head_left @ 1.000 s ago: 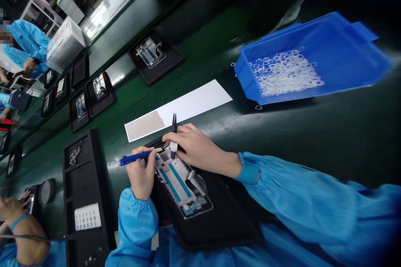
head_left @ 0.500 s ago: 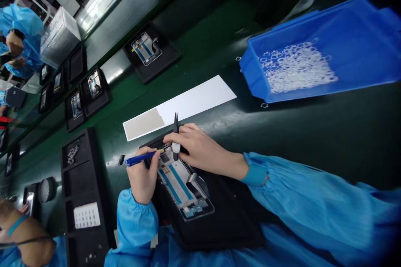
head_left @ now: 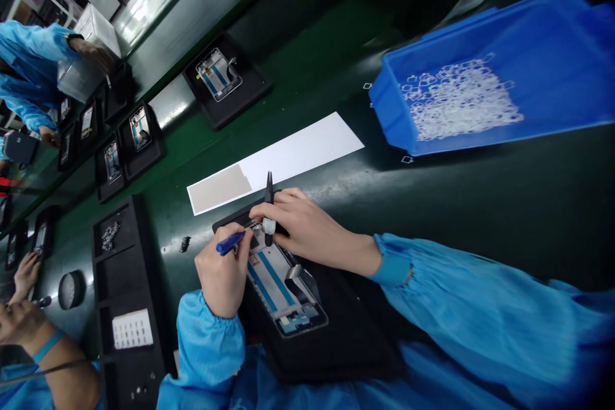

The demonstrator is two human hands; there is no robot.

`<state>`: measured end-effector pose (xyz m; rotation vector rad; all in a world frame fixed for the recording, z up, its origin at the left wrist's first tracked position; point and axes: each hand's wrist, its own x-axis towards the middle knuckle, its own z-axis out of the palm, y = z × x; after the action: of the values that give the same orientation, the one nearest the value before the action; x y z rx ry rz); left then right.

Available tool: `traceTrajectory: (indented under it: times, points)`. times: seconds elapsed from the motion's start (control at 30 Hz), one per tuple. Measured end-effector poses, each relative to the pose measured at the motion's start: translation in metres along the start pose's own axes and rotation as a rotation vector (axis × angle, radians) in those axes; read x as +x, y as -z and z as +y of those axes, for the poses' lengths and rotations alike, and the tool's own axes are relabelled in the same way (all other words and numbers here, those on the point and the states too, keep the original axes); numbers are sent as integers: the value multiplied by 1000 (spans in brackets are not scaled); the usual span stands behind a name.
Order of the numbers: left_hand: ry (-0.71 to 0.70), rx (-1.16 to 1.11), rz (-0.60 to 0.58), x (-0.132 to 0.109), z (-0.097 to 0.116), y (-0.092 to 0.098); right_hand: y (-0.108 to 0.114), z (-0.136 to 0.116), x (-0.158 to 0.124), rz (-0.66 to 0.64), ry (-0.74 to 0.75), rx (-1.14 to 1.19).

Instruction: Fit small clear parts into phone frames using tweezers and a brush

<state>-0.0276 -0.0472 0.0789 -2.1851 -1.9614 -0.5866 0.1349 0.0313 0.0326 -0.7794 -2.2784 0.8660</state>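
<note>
My left hand [head_left: 221, 272] is closed around a blue pen-like tool [head_left: 229, 243], whose far end is hidden by the fingers at the top of a phone frame [head_left: 273, 282]. The frame has blue strips and a loose dark flex cable, and it lies on a black tray [head_left: 350, 339]. Over the frame's upper end, my right hand [head_left: 307, 227] grips black tweezers [head_left: 269, 205] wrapped with white tape; their tips point away from the frame. My right fingertips are at the frame's top edge, and I cannot make out whether they touch it.
A blue bin [head_left: 538, 64] of small white rings stands at right. Beyond my hands lies a white strip [head_left: 298, 150]. A black compartment tray [head_left: 139, 269] with small parts is at left. Other phone trays [head_left: 240, 99] sit farther off. Co-workers' hands [head_left: 29, 323] are at far left.
The blue tool has swung to point more toward me, and my left hand has turned with it. My right hand stays put. A co-worker at upper left now reaches over the trays.
</note>
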Motion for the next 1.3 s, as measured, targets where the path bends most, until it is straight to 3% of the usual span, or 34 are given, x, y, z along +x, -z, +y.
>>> traceTrajectory:
  times: [0.2, 0.4, 0.67, 1.0, 1.2, 1.3]
  points:
    - [3, -45, -27, 3, -3, 0, -1, 1, 0, 19, 8, -16]
    - [65, -193, 47, -6, -12, -3, 2, -1, 0, 10, 14, -34]
    - [-25, 8, -48, -2, 4, -1, -1, 0, 0, 29, 18, -20]
    - [56, -183, 20, -9, -5, -7, 0, -1, -1, 18, 21, -38]
    - [128, -280, 161, -16, -9, -10, 1, 0, -1, 2, 19, -45]
    - [110, -300, 142, -19, -10, -11, 1, 0, -1, 5, 22, -43]
